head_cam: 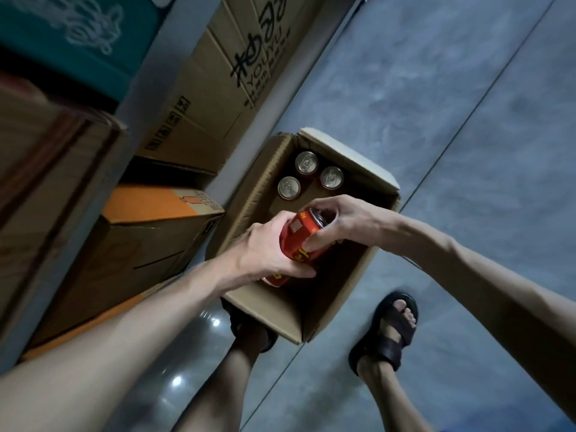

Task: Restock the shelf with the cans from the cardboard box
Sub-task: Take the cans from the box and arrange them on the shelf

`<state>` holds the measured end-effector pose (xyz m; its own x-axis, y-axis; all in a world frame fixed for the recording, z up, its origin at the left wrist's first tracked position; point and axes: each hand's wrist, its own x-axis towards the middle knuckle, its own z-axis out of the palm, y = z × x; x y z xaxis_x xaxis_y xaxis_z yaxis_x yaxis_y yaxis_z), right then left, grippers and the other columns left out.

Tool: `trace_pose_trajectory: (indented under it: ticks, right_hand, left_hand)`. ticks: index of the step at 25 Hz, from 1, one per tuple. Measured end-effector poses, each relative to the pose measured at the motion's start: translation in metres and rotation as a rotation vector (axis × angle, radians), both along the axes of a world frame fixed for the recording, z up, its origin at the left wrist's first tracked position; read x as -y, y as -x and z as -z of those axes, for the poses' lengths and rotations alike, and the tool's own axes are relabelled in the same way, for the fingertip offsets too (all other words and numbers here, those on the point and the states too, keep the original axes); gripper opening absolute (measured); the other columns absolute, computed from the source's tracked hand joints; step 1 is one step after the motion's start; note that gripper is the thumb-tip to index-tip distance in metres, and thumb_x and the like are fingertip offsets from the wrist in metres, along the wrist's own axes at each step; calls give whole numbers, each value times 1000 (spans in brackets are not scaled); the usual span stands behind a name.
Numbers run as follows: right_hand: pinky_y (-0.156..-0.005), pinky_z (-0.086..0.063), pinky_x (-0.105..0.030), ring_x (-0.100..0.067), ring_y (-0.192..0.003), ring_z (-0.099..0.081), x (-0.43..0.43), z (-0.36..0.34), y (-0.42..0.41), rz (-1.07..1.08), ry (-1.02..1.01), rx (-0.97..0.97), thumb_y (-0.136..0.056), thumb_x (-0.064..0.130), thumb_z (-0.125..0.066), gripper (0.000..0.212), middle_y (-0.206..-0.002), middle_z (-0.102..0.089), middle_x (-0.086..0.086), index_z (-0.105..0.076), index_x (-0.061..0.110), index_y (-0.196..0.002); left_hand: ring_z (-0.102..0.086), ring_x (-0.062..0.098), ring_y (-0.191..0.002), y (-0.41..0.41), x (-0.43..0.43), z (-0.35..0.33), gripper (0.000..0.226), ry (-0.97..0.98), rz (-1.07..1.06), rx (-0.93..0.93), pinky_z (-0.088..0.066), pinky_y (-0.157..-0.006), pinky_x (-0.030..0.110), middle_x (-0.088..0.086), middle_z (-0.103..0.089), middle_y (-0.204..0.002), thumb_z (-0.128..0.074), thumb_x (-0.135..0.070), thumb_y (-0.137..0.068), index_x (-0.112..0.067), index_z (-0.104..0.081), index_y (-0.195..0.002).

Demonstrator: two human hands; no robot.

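Two hands closed on one red can (297, 241), which was tilted in the air over the middle of the open cardboard box (271, 316). The right hand (339, 222) pinched it near its silver top, fingers over the rim and thumb on the side. The left hand (265, 251) wrapped its lower body, thumb lying across the printed label. Part of a second red can (276, 279) showed just under the left palm; whether that hand also held it could not be told.

Below the hands, the near half of the box floor lay in shadow. Toward the box's far end, three upright cans (306, 162) stood close together, silver tops up, two nearer the left wall and one nearer the right.

The box sat on a grey tiled floor (436, 120), its near corner beside a sandalled foot (386, 328). Along its left side stood stacked cartons: an orange-topped carton (162, 204), a brown carton with black printing (224, 88) behind it, and a teal box (62, 32) above.
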<state>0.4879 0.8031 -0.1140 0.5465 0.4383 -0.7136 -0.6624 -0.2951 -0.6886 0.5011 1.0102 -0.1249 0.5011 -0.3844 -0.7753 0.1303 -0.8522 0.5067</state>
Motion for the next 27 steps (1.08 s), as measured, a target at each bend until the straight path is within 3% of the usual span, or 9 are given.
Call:
trace_pose_trajectory:
  ticks: [3, 5, 7, 11, 13, 16, 18, 21, 27]
  right_hand:
    - [-62, -51, -22, -15, -79, -65, -9, 20, -15, 150, 56, -19, -79, 51, -75, 43, -89, -73, -7, -72, 15, -101]
    - [-65, -52, -26, -22, -85, -64, -21, 56, -23, 326, 420, 138, -87, 49, -67, 36, -90, -70, -5, -70, 15, -99]
    - [-80, -51, -37, -29, -101, -61, -37, 98, -29, 51, 829, 486, -87, 40, -67, 38, -112, -64, -8, -62, 14, -113]
    - [-105, -34, -40, -30, -129, -44, -60, 167, -41, -541, 906, 767, -84, 29, -66, 57, -135, -51, -11, -47, 9, -134]
    - [-106, -28, -42, -33, -125, -44, -67, 187, -45, -638, 970, 893, -91, 23, -42, 46, -129, -55, -14, -47, 6, -133]
    - [-99, -28, -44, -37, -115, -47, -73, 186, -43, -655, 930, 951, -82, 23, 1, 70, -114, -60, -20, -53, 0, -120]
    - [-99, -33, -45, -38, -110, -51, -70, 176, -36, -571, 866, 957, -84, 27, -10, 62, -108, -61, -21, -57, -1, -112]
    - [-84, -43, -36, -31, -92, -57, -54, 138, -12, -217, 775, 803, -70, 44, -69, 56, -99, -60, -13, -59, 6, -109]
    - [-73, -46, -10, -1, -86, -63, 12, -29, 23, 541, 321, 243, -55, 40, -84, 63, -93, -68, 18, -62, 24, -112]
  left_hand:
    - [-64, -4, -79, -7, -11, 1, 64, -50, -68, 8, -54, -72, 26, -18, -68, -83, -80, -68, -40, -46, -53, -94]
    - [-64, 7, -86, -8, -24, 9, 64, -99, -97, 14, -55, -80, 34, -14, -66, -89, -79, -66, -44, -38, -52, -96]
    - [-62, 12, -94, -8, -37, 23, 67, -109, -130, -9, -53, -82, 33, -11, -63, -98, -82, -60, -51, -34, -52, -106]
    - [-59, 10, -97, -4, -62, 49, 70, -136, -227, -53, -45, -75, 24, -9, -61, -104, -86, -50, -60, -26, -52, -117]
    - [-60, 8, -96, 1, -70, 57, 67, -122, -307, -91, -46, -75, 22, -6, -62, -106, -87, -44, -62, -25, -53, -117]
    - [-62, 12, -98, 7, -72, 61, 64, -98, -443, -124, -50, -82, 27, -1, -64, -108, -87, -40, -63, -23, -56, -117]
    - [-63, 12, -98, 10, -68, 54, 67, -76, -513, -115, -51, -84, 28, -1, -65, -108, -88, -43, -59, -24, -58, -116]
    - [-68, 16, -95, 10, -54, 24, 65, 10, -629, -137, -55, -86, 32, 3, -70, -104, -82, -44, -54, -23, -62, -112]
    - [-68, 40, -95, 4, -10, -102, 60, 317, -780, -400, -57, -81, 45, 28, -70, -102, -82, -33, -52, -11, -67, -106]
